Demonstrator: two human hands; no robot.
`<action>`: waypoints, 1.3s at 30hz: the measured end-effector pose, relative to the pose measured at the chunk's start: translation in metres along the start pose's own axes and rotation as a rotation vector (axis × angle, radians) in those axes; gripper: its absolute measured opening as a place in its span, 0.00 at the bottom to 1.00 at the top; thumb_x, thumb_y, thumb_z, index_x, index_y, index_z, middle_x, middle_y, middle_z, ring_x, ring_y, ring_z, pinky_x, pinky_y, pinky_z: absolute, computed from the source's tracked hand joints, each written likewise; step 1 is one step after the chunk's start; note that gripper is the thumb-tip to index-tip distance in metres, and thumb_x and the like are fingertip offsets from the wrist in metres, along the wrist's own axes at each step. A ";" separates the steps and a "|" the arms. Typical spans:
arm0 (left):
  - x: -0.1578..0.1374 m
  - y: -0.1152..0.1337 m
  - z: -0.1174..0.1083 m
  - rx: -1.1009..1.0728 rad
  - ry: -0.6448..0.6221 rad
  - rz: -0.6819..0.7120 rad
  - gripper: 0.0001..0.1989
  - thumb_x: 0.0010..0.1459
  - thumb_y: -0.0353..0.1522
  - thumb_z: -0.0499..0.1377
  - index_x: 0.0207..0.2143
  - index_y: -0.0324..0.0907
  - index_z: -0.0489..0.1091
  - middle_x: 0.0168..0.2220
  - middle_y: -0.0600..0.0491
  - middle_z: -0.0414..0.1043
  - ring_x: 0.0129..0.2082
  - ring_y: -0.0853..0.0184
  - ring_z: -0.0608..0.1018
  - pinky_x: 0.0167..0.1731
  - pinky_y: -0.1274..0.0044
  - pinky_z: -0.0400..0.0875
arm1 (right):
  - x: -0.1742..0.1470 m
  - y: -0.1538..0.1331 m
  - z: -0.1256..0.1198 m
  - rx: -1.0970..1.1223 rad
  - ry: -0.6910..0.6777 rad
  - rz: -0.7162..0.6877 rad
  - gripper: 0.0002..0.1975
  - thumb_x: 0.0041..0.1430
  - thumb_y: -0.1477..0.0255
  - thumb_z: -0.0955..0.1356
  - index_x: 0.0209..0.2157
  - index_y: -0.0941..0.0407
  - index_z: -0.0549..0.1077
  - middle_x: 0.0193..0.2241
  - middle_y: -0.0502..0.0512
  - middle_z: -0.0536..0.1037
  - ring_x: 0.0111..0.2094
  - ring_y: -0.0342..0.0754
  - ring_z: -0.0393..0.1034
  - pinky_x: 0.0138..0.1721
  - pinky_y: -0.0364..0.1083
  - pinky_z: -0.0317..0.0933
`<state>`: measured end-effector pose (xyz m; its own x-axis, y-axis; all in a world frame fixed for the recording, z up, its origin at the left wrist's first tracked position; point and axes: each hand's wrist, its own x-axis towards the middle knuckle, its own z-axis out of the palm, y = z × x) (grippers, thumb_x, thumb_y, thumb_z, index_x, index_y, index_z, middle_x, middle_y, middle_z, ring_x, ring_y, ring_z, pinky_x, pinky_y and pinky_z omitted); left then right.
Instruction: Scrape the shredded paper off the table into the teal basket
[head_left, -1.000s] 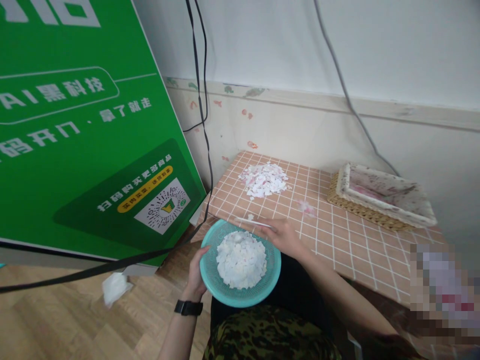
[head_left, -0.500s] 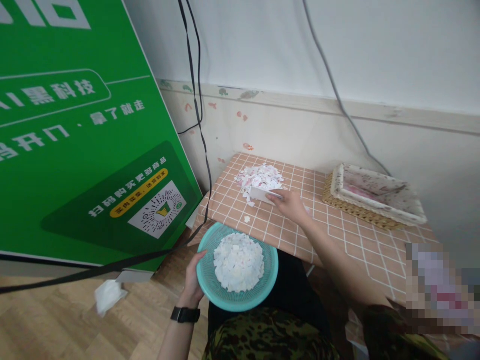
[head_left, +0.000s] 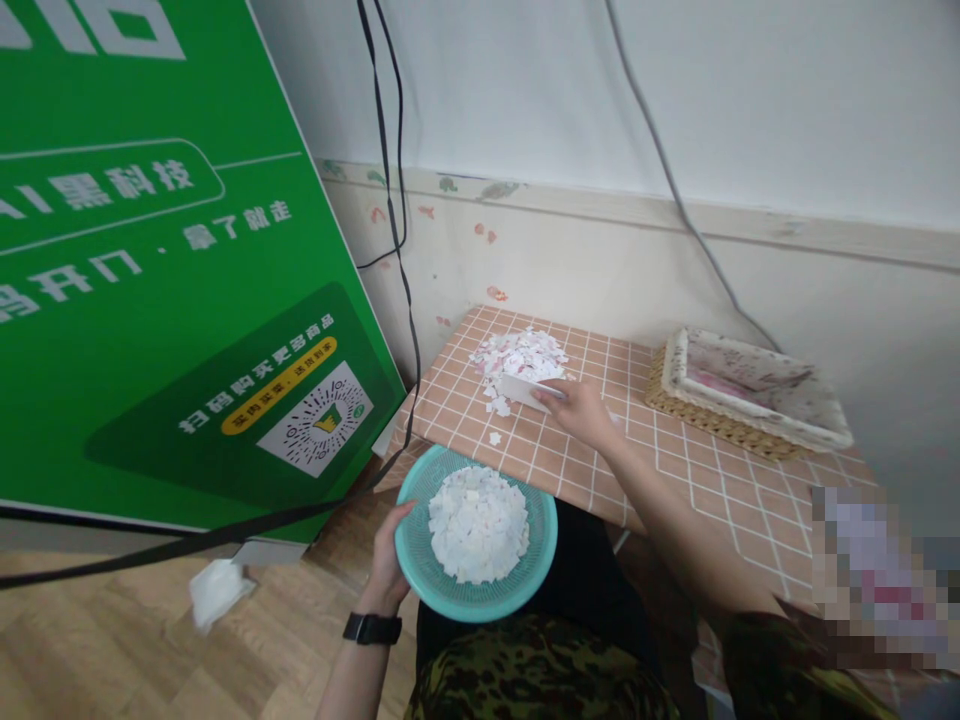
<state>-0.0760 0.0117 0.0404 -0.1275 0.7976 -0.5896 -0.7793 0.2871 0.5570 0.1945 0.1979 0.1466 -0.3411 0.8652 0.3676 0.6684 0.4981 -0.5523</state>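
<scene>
Here, hands point(head_left: 587, 411) hold teal colander point(head_left: 480, 604), white card point(head_left: 521, 389).

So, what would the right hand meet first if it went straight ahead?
Probably the pile of white scraps, just beyond the white card in the right hand, though depth is unclear.

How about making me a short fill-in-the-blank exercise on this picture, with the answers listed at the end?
1. The turquoise mesh bowl with white scraps in it is held at its side by the ____ hand.
2. The flat card in the right hand is coloured ____.
3. In the picture, the wicker basket stands to the ____ of the scrap pile on the table.
4. The large lettered panel is mostly ____.

Missing words: left; white; right; green.
</scene>
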 end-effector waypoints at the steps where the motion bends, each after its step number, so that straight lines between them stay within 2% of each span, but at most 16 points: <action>1: 0.000 0.000 0.000 -0.002 -0.008 0.001 0.08 0.48 0.31 0.61 0.31 0.35 0.75 0.27 0.49 0.78 0.28 0.61 0.79 0.33 0.72 0.72 | -0.002 0.000 0.000 -0.005 -0.020 -0.005 0.14 0.60 0.64 0.63 0.39 0.53 0.77 0.35 0.54 0.80 0.33 0.51 0.74 0.34 0.47 0.64; 7: 0.000 0.001 0.002 -0.023 0.064 0.001 0.08 0.45 0.30 0.62 0.30 0.36 0.75 0.23 0.52 0.77 0.26 0.61 0.79 0.32 0.71 0.72 | -0.008 -0.001 -0.001 0.025 -0.046 0.003 0.14 0.59 0.63 0.63 0.39 0.53 0.77 0.37 0.55 0.79 0.37 0.53 0.73 0.36 0.48 0.65; 10: 0.002 0.000 0.000 -0.014 0.030 -0.003 0.08 0.46 0.30 0.62 0.30 0.35 0.74 0.24 0.50 0.77 0.26 0.62 0.79 0.31 0.72 0.73 | -0.011 -0.004 0.002 0.042 -0.024 0.002 0.13 0.59 0.64 0.63 0.38 0.52 0.77 0.37 0.54 0.79 0.37 0.53 0.74 0.37 0.49 0.65; 14: 0.004 -0.001 -0.003 -0.022 -0.004 0.001 0.08 0.48 0.30 0.61 0.31 0.36 0.74 0.27 0.50 0.78 0.26 0.63 0.79 0.32 0.73 0.73 | -0.019 -0.007 0.007 0.146 -0.069 0.003 0.13 0.60 0.64 0.63 0.39 0.51 0.77 0.37 0.51 0.79 0.36 0.51 0.74 0.36 0.48 0.66; 19: 0.004 -0.001 -0.003 -0.033 -0.023 -0.021 0.08 0.48 0.31 0.61 0.31 0.35 0.74 0.27 0.48 0.78 0.29 0.59 0.79 0.33 0.69 0.73 | -0.022 -0.006 0.016 0.140 0.065 0.068 0.13 0.58 0.62 0.64 0.40 0.52 0.77 0.37 0.54 0.79 0.37 0.53 0.74 0.36 0.49 0.67; 24: 0.003 0.000 -0.002 -0.024 -0.003 -0.035 0.09 0.47 0.31 0.61 0.31 0.35 0.75 0.26 0.48 0.78 0.30 0.57 0.79 0.33 0.68 0.73 | -0.021 -0.006 0.022 0.123 0.040 0.074 0.14 0.58 0.62 0.64 0.39 0.51 0.77 0.36 0.54 0.80 0.33 0.52 0.75 0.34 0.50 0.67; 30: 0.003 0.000 -0.002 -0.023 -0.013 -0.026 0.09 0.47 0.31 0.61 0.31 0.35 0.74 0.27 0.47 0.78 0.29 0.58 0.79 0.33 0.68 0.74 | -0.012 -0.006 0.020 0.202 0.056 0.052 0.13 0.58 0.62 0.64 0.38 0.52 0.77 0.37 0.53 0.79 0.37 0.52 0.74 0.38 0.49 0.67; 36: 0.004 -0.001 -0.002 -0.024 0.010 -0.029 0.08 0.47 0.30 0.61 0.31 0.35 0.74 0.26 0.48 0.78 0.29 0.58 0.79 0.34 0.69 0.73 | -0.010 -0.011 0.026 0.281 -0.099 -0.015 0.13 0.59 0.63 0.64 0.38 0.51 0.77 0.36 0.52 0.80 0.35 0.50 0.74 0.37 0.48 0.66; 39: 0.003 0.000 -0.001 -0.025 0.016 -0.011 0.08 0.46 0.30 0.61 0.31 0.35 0.74 0.26 0.48 0.78 0.29 0.58 0.80 0.34 0.69 0.73 | -0.020 -0.008 0.020 0.293 -0.084 0.019 0.13 0.58 0.62 0.65 0.38 0.52 0.77 0.35 0.52 0.80 0.34 0.50 0.74 0.35 0.47 0.66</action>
<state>-0.0764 0.0133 0.0382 -0.1285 0.7855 -0.6054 -0.7961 0.2824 0.5353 0.1828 0.1773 0.1286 -0.3916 0.8702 0.2988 0.4603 0.4665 -0.7553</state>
